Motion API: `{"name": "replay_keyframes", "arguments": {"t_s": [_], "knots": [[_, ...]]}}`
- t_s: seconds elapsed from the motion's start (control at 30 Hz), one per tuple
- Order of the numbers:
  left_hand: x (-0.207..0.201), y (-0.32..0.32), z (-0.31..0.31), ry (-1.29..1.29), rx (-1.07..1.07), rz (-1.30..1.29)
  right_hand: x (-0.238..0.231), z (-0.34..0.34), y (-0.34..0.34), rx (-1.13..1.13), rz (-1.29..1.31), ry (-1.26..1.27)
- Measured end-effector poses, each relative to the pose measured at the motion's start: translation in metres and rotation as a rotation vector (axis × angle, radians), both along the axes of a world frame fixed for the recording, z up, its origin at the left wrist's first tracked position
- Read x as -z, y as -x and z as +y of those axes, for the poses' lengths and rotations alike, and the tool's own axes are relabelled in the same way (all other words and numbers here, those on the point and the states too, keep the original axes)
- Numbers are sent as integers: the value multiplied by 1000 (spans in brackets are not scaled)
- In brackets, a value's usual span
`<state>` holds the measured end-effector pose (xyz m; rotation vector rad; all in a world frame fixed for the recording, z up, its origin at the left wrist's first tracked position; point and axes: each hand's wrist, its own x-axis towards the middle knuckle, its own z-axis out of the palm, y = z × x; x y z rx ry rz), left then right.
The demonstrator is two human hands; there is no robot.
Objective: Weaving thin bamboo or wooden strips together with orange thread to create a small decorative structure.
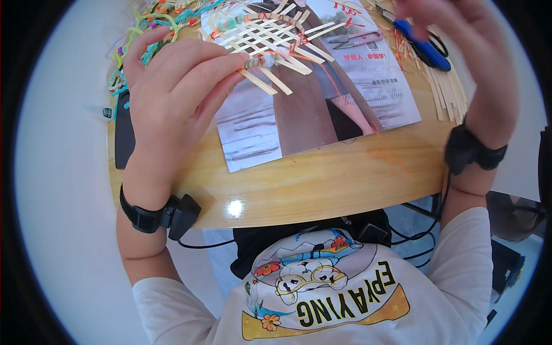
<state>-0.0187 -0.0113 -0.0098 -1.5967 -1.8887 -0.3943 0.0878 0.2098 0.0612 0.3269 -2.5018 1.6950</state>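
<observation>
My left hand (178,86) pinches the near rim of a flat open weave of pale bamboo strips (270,35), thumb and fingers closed on it. Strip ends stick out around its ring-shaped rim, which is wrapped in places with coloured thread. From the rim an orange thread (329,72) trails right and down across a magazine (305,126) beneath the weave. My right hand (474,46) is raised at the upper right, above the blue-handled scissors (424,49). Motion smears its fingers, and the top edge cuts part of it off, so any hold is unclear.
Small thread snips (359,39) lie on the magazine. Loose bamboo strips (443,92) are at the table's right side. A tangle of coloured cords (172,20) fills the far left, with a dark flat object (123,141) nearer. The wooden table's (322,181) curved edge is close to me.
</observation>
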Motion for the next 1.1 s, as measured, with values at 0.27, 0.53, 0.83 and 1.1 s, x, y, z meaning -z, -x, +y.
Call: {"name": "replay_keyframes", "arguments": {"t_s": [0.27, 0.53, 0.83, 1.1], "knots": [[-8, 2, -3, -11, 18, 37, 0, -16, -9, 68, 60, -694], [2, -7, 0, -69, 54, -68, 14, -23, 5, 77, -176, -142], [11, -5, 19, -10, 70, -255, 30, 13, 1, -153, -560, 512], [9, -3, 16, -118, 3, -353, 17, -4, -21, -87, -500, 430]]}}
